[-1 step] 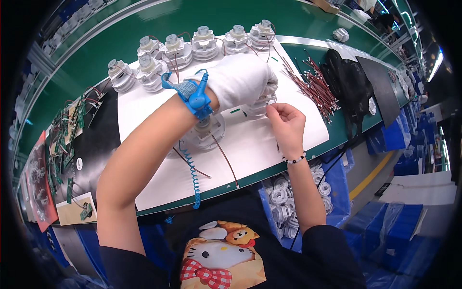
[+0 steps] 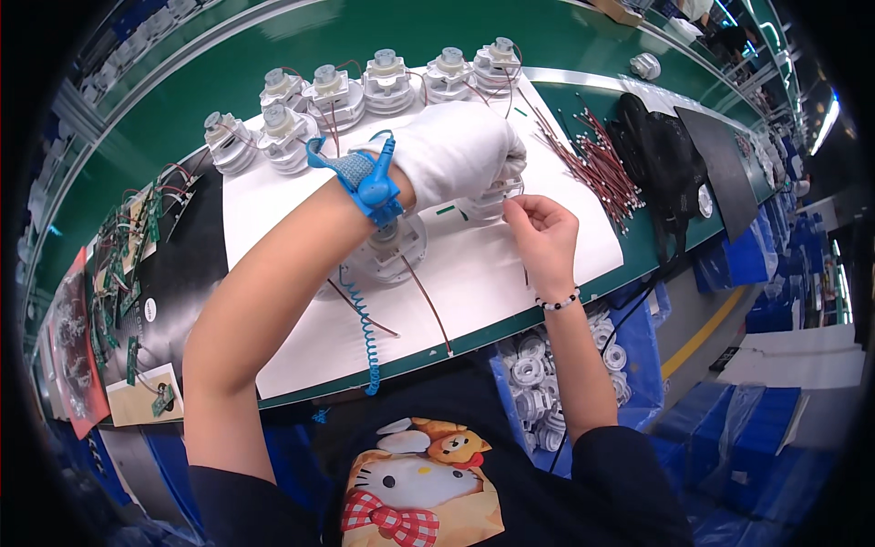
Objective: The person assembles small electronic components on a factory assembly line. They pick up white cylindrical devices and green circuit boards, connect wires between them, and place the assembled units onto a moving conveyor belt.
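Observation:
My left hand (image 2: 465,155), in a white glove with a blue anti-static wrist strap (image 2: 372,187), is closed over a white plastic motor housing (image 2: 492,202) on the white sheet. The glove hides most of that housing. Just right of it, my bare right hand (image 2: 544,232) is pinched, thumb against forefinger, close to the housing's edge; what lies between the fingertips is too small to tell. Under my left wrist stands another white motor housing (image 2: 390,251), partly covered, with brown wires leading toward me. Small green strips (image 2: 447,210) lie between the two housings.
Several white motor housings (image 2: 387,87) line the back of the white sheet (image 2: 456,310). A bundle of red-brown wires (image 2: 597,169) lies at right, beside a black glove-like item (image 2: 652,155). Green circuit boards (image 2: 118,292) are at left. A blue bin (image 2: 645,387) holds white rings below the table edge.

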The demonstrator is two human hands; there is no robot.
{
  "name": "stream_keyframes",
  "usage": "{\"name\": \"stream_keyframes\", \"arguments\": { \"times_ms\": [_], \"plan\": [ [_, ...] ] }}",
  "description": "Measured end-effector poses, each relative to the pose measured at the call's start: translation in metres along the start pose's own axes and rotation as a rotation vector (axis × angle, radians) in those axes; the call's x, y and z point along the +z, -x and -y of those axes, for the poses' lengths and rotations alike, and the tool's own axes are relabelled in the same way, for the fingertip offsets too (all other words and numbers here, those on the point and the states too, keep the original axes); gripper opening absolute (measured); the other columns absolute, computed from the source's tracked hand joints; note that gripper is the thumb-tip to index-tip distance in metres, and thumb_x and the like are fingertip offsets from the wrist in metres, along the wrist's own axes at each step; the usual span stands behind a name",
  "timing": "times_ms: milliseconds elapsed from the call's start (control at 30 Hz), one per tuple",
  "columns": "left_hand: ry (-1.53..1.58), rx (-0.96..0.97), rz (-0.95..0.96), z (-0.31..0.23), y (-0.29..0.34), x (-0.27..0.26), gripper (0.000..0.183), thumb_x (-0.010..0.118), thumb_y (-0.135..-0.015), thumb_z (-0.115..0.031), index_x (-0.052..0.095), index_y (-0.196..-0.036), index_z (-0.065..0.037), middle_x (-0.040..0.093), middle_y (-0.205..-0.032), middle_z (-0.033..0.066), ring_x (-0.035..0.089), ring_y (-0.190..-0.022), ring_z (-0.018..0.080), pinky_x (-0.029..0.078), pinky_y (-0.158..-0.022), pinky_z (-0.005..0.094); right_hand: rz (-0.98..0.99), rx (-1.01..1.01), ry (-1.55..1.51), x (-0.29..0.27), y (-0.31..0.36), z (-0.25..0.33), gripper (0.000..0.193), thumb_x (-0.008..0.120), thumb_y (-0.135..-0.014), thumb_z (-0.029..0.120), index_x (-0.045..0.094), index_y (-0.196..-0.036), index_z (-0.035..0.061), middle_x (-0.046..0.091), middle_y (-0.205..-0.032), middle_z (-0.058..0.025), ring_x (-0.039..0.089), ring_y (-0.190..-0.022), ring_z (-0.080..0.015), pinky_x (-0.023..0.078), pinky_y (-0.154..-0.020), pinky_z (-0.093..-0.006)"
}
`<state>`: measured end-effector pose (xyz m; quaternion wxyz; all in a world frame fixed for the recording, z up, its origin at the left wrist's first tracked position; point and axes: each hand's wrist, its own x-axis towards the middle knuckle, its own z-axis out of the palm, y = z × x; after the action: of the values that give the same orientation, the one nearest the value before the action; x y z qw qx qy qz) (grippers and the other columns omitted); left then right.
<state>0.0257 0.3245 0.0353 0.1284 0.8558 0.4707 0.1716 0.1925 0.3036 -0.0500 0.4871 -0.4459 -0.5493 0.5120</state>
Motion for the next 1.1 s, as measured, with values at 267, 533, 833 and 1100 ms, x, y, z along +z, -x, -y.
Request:
{"name": "stream_keyframes", "arguments": {
  "times_ms": [267, 533, 833, 1100],
  "plan": [
    [0.003, 0.019, -0.035, 0.001, 0.002, 0.001, 0.009, 0.057, -0.076, -0.015, 0.060, -0.079, -0.007, 0.058, -0.066, 0.0128, 0.057, -0.062, 0.0291, 0.046, -0.059, 0.0343, 0.018, 0.053, -0.026, 0.003, 0.000, 0.004, 0.012, 0.063, -0.079, 0.004, 0.062, -0.082, -0.0071, 0.059, -0.068, -0.0004, 0.049, -0.055, -0.0013, 0.038, -0.049, -0.0145],
    [0.001, 0.038, -0.106, 0.002, 0.003, 0.009, 0.006, 0.057, -0.075, -0.012, 0.058, -0.075, -0.006, 0.057, -0.065, 0.0120, 0.056, -0.060, 0.0287, 0.045, -0.057, 0.0341, -0.084, -0.012, -0.052, 0.010, 0.002, 0.000, 0.012, 0.063, -0.079, 0.004, 0.061, -0.081, -0.0073, 0.059, -0.068, -0.0005, 0.049, -0.054, -0.0012, 0.038, -0.048, -0.0140],
    [-0.061, 0.018, -0.141, 0.006, 0.007, 0.016, 0.007, 0.059, -0.071, -0.011, 0.059, -0.076, -0.006, 0.058, -0.065, 0.0123, 0.058, -0.063, 0.0287, 0.046, -0.057, 0.0351, -0.090, 0.030, -0.060, 0.018, 0.000, -0.003, 0.015, 0.061, -0.082, 0.007, 0.060, -0.084, -0.0078, 0.056, -0.063, -0.0004, 0.045, -0.045, -0.0032, 0.034, -0.037, -0.0187],
    [-0.159, 0.063, -0.426, -0.020, 0.014, -0.007, 0.022, 0.059, -0.072, -0.020, 0.058, -0.089, -0.007, 0.061, -0.074, 0.0142, 0.061, -0.066, 0.0318, 0.049, -0.058, 0.0415, 0.036, 0.010, 0.135, -0.010, -0.005, -0.012, 0.024, 0.061, -0.083, 0.013, 0.059, -0.097, -0.0063, 0.062, -0.078, -0.0093, 0.044, -0.040, -0.0059, 0.034, -0.034, -0.0195]
  ]
}}
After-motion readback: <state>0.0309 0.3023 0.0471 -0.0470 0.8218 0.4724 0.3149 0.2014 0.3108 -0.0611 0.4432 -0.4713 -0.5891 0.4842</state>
